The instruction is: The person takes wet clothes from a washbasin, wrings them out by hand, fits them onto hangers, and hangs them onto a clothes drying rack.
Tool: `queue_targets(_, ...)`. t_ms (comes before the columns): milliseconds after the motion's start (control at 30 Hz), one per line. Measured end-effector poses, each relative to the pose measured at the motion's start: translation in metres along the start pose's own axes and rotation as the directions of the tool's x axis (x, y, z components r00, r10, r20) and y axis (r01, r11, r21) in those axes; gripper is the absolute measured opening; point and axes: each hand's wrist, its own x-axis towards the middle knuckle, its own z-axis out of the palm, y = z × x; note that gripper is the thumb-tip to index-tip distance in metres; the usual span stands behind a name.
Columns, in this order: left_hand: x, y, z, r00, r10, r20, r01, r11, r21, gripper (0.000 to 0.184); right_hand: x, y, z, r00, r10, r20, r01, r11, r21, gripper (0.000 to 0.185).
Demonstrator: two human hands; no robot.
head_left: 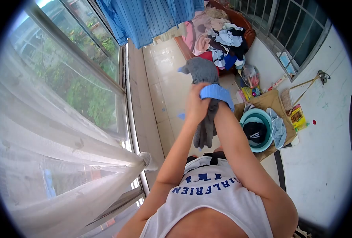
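Observation:
My left hand [197, 104] is closed on a grey knitted garment [203, 71] beside its light blue ribbed cuff [216, 94]. The cuff circles my right wrist, and my right hand is hidden inside the grey cloth, so its fingers do not show. Another part of the grey cloth hangs down between my forearms. Blue patches show at the garment's left edge.
A teal basin [269, 136] holding dark cloth stands on a brown cover [268, 102] at the right. Clothes are heaped on a brown sofa [243, 20] ahead. Blue striped clothing [148, 20] hangs above; a tied white curtain [84, 158] and windows are left.

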Motion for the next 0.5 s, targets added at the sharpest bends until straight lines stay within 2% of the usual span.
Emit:
queue_targets(33, 0.002, 0.002, -0.002, 0.992, -0.104, -0.077, 0.104, 0.995, -0.015, 0.032, -0.003, 0.0, 0.001, 1.0, -0.003, -0.008, 0.003, 1.0, 0.013, 0.027)
queue_targets(100, 0.004, -0.004, 0.005, 0.964, -0.065, -0.259, 0.066, 0.998, -0.005, 0.033, -0.011, -0.002, 0.002, 1.0, 0.001, -0.029, 0.0, 1.0, 0.025, 0.027)
queue_targets(133, 0.005, -0.007, 0.006, 0.965, -0.066, -0.252, 0.066, 0.998, -0.009, 0.033, -0.014, -0.001, 0.002, 0.999, 0.004, -0.038, -0.003, 1.0, 0.03, 0.027)
queue_targets(200, 0.004, -0.016, 0.001, 1.0, -0.01, -0.018, 0.013, 0.988, 0.156, 0.034, -0.023, -0.003, 0.001, 0.998, 0.018, -0.053, -0.016, 0.999, 0.042, 0.028)
queue_targets(233, 0.005, -0.026, 0.0, 1.0, -0.016, -0.014, 0.018, 0.988, 0.154, 0.034, -0.026, -0.004, 0.002, 0.998, 0.025, -0.058, -0.022, 0.999, 0.049, 0.028)
queue_targets(300, 0.009, -0.044, 0.0, 0.986, -0.1, 0.134, 0.098, 0.995, 0.023, 0.029, -0.03, -0.007, -0.001, 0.997, 0.031, -0.067, -0.027, 0.998, 0.06, 0.029)
queue_targets(333, 0.008, -0.017, -0.011, 0.952, -0.144, 0.27, 0.183, 0.975, -0.126, 0.023, -0.03, -0.007, -0.004, 0.997, 0.03, -0.072, -0.025, 0.997, 0.069, 0.029)
queue_targets(367, 0.003, -0.008, -0.01, 0.952, -0.14, 0.273, 0.179, 0.976, -0.124, 0.023, -0.03, -0.007, -0.007, 0.996, 0.029, -0.078, -0.023, 0.997, 0.076, 0.029)
queue_targets(433, -0.009, 0.004, -0.006, 0.916, -0.056, 0.397, 0.171, 0.95, -0.261, 0.017, -0.028, -0.007, -0.008, 0.996, 0.034, -0.083, -0.027, 0.996, 0.089, 0.03)
queue_targets(500, -0.007, 0.01, -0.008, 0.906, -0.046, 0.421, 0.17, 0.95, -0.261, 0.015, -0.028, -0.01, -0.01, 0.995, 0.028, -0.093, -0.02, 0.995, 0.095, 0.03)
